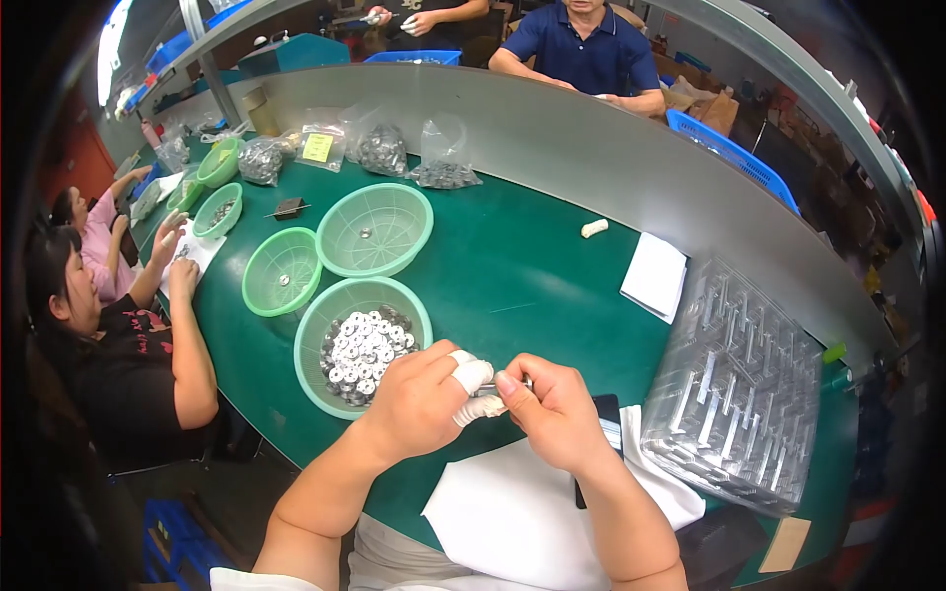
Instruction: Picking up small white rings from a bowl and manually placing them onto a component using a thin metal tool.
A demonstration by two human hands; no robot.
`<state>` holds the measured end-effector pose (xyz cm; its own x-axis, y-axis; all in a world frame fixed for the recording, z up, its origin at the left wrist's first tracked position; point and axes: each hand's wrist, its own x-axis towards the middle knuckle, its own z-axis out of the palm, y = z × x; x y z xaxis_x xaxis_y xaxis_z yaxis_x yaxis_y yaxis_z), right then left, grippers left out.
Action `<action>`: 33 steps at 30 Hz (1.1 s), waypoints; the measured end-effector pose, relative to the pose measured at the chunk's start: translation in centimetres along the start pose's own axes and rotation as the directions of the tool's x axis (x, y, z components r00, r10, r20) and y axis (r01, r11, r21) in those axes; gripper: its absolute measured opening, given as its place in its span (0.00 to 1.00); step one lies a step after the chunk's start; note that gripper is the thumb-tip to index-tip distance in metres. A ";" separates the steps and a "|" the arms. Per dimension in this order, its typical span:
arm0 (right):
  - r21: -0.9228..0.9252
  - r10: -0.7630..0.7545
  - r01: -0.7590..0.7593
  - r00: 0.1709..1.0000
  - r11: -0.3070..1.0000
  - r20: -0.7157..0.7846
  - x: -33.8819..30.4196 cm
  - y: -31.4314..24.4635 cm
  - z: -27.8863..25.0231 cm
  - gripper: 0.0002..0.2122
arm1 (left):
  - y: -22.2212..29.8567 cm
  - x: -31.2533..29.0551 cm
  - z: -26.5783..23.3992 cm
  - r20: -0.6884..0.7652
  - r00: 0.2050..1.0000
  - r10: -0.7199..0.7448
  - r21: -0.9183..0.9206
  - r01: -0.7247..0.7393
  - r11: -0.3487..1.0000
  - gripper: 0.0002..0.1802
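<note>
My left hand (416, 402), with white coverings on some fingers, is closed on a small shiny metal part (490, 389). Fingers and glare hide most of that part, so its exact shape is unclear. Pressed up against it from the other side is my right hand (554, 419), thumb and fingers pinched together; a dark tip shows by its fingertips, too small to name. Just left of my hands stands a pale green plastic basket (307, 369) holding many small round silver metal parts (363, 350). Below my hands a white cloth (512, 502) lies at the table edge.
Two more green baskets (409, 261) (258, 281) each hold a small part. Clear plastic trays (734, 394) are stacked at right, beside white paper (654, 276) and a dark phone (606, 409). Bags of parts (382, 150) line the grey partition (552, 128). Co-workers sit at left and beyond.
</note>
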<state>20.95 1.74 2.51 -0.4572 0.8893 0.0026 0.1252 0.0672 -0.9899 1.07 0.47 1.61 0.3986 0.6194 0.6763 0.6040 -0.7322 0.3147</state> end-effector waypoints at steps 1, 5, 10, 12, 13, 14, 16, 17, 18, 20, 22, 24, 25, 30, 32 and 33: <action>0.053 0.014 -0.013 1.000 0.999 -0.006 0.0 0.0 0.1 0.14 | 0.1 -0.1 0.0 0.011 1.000 -0.008 0.056 0.007 0.998 0.18; 0.120 0.060 -0.057 0.998 0.991 -0.018 -0.3 -0.5 0.6 0.15 | 0.4 -0.5 0.3 0.011 0.997 -0.071 -0.013 0.071 0.997 0.14; -0.419 -0.462 0.320 0.836 0.849 -0.297 -0.4 -0.9 0.6 0.11 | -0.1 -0.3 -0.9 0.106 0.826 -0.554 -0.443 0.538 0.717 0.11; -0.404 -0.490 0.348 0.806 0.846 -0.332 -0.2 -1.4 -0.2 0.10 | -3.0 0.0 -2.3 0.127 0.690 -0.713 -0.669 0.590 0.452 0.16; -0.393 -0.514 0.373 0.779 0.840 -0.358 -0.1 -1.7 -0.6 0.09 | -4.5 0.5 -3.0 0.098 0.689 -0.718 -0.530 0.647 0.548 0.15; -0.356 -0.472 0.350 0.807 0.866 -0.354 -0.3 -1.9 -0.6 0.09 | -6.2 1.1 -3.0 0.044 0.667 -0.744 -0.429 0.685 0.589 0.13; -0.344 -0.448 0.340 0.838 0.875 -0.311 -0.4 -1.8 -0.1 0.09 | -10.5 1.1 -4.1 -0.052 0.672 -0.739 -0.183 0.721 0.668 0.13; -0.342 -0.421 0.322 0.865 0.883 -0.272 -0.4 -1.6 0.0 0.09 | -12.4 1.0 -5.0 -0.074 0.680 -0.730 -0.031 0.730 0.683 0.15; -0.356 -0.438 0.336 0.861 0.872 -0.259 -0.4 -1.6 0.2 0.08 | -13.5 0.6 -5.7 -0.075 0.682 -0.728 -0.029 0.728 0.685 0.15; -0.349 -0.461 0.360 0.845 0.865 -0.272 0.0 -1.5 0.8 0.08 | -15.2 0.2 -6.2 -0.156 0.833 -0.531 0.205 0.553 0.808 0.23; -0.347 -0.486 0.387 0.830 0.855 -0.272 0.0 -1.4 0.7 0.07 | -14.1 0.0 -7.2 -0.132 0.772 -0.622 0.144 0.636 0.758 0.29; -0.350 -0.473 0.371 0.837 0.860 -0.275 0.2 -1.3 0.8 0.07 | -12.4 -0.3 -7.7 -0.154 0.802 -0.577 0.191 0.597 0.779 0.29; -0.353 -0.449 0.348 0.854 0.868 -0.263 -0.2 -1.1 0.5 0.07 | -10.7 -0.5 -8.2 0.026 0.775 -0.632 0.184 0.618 0.765 0.29; -0.364 -0.440 0.345 0.870 0.865 -0.222 -0.5 -1.1 0.6 0.08 | -6.0 -2.2 -6.7 0.435 0.788 -0.435 0.292 0.333 0.896 0.29; -0.373 -0.445 0.348 0.869 0.860 -0.215 -0.5 -0.9 0.8 0.08 | -6.0 -2.5 -5.7 0.466 0.741 -0.483 0.260 0.407 0.875 0.23; -0.369 -0.448 0.353 0.869 0.860 -0.212 -0.5 -1.0 0.9 0.08 | -6.4 -2.9 -5.6 0.463 0.740 -0.488 0.266 0.408 0.873 0.23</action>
<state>20.23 0.82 3.35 -0.2664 0.8384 0.4756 0.2712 0.5387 -0.7976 -7.78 1.81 1.35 0.3199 0.9466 0.0392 0.8740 -0.3109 0.3734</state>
